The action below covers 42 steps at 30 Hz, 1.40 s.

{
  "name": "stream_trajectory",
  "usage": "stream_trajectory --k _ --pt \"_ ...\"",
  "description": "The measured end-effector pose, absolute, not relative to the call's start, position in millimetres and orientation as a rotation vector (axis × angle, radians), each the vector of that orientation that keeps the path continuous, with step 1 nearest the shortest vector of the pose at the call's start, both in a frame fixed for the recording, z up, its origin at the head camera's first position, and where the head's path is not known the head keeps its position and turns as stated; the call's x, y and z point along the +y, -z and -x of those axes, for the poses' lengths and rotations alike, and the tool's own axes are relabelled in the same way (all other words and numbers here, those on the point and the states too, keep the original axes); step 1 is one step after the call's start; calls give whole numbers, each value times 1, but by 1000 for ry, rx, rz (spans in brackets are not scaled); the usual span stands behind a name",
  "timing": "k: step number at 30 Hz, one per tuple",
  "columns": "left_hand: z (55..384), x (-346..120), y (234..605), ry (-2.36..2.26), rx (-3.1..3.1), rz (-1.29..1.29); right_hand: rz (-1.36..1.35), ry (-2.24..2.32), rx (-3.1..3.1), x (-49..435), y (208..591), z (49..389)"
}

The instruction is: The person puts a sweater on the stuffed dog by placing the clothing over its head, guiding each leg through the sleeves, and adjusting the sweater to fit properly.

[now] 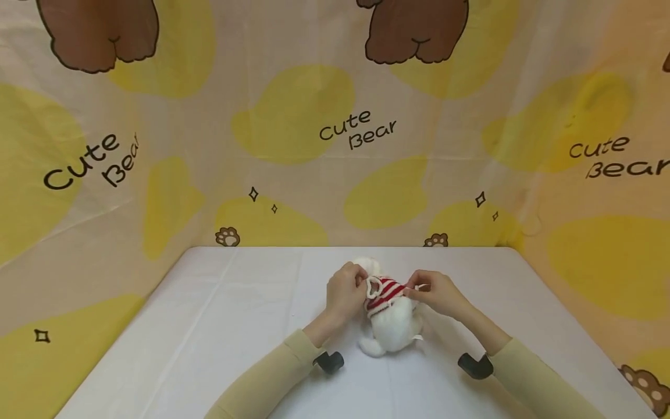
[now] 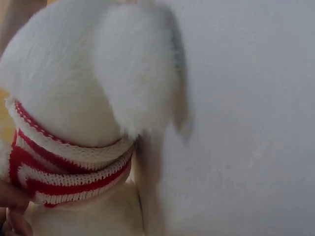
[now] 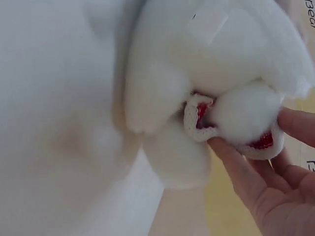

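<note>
A white plush toy (image 1: 392, 326) lies on the table, dressed in a red-and-white striped knitted sweater (image 1: 388, 292). From the left, my left hand (image 1: 345, 294) holds the sweater's side with curled fingers; its fingertips (image 2: 14, 196) show at the lower left of the left wrist view. My right hand (image 1: 438, 294) pinches the sweater's other side. In the right wrist view, the right hand (image 3: 275, 191) has thumb and fingers around a white knitted cuff (image 3: 199, 123), from which a furry white limb (image 3: 248, 113) pokes out. The toy's face is not visible.
The table (image 1: 235, 337) has a white top with rounded far corners. A yellow and beige printed cloth (image 1: 293, 128) with bears and lettering hangs behind it and at both sides. Black mounts (image 1: 330, 362) sit at both wrists.
</note>
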<state>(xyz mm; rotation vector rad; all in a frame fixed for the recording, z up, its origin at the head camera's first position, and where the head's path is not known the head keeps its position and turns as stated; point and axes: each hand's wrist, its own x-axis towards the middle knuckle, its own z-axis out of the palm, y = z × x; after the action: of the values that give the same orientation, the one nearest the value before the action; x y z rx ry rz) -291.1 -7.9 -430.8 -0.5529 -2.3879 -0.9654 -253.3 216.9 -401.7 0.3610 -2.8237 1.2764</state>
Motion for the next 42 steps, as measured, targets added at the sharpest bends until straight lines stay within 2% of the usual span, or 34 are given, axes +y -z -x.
stream_trajectory --k 6,11,15,19,22,28,38,42 --pt "295 -10 427 923 -2429 577 -93 -1568 -2837 213 402 247" --pt "294 -19 422 1096 -2169 928 -64 -1595 -2842 211 400 246" --pt "289 -24 417 959 -2176 1094 -113 -1557 -2838 210 398 247" --pt "286 -22 414 833 -2343 1045 -207 -1542 -2844 210 394 250" --pt "290 -20 415 940 -2421 1002 -265 -1571 -2849 210 395 252" --pt "299 -19 420 1184 -2467 961 -154 -1563 -2859 208 406 252" --pt "303 -13 419 1338 -2396 1149 -162 -1538 -2811 210 412 250" --pt "305 -10 418 1371 -2427 1124 -188 -1538 -2799 210 415 251"
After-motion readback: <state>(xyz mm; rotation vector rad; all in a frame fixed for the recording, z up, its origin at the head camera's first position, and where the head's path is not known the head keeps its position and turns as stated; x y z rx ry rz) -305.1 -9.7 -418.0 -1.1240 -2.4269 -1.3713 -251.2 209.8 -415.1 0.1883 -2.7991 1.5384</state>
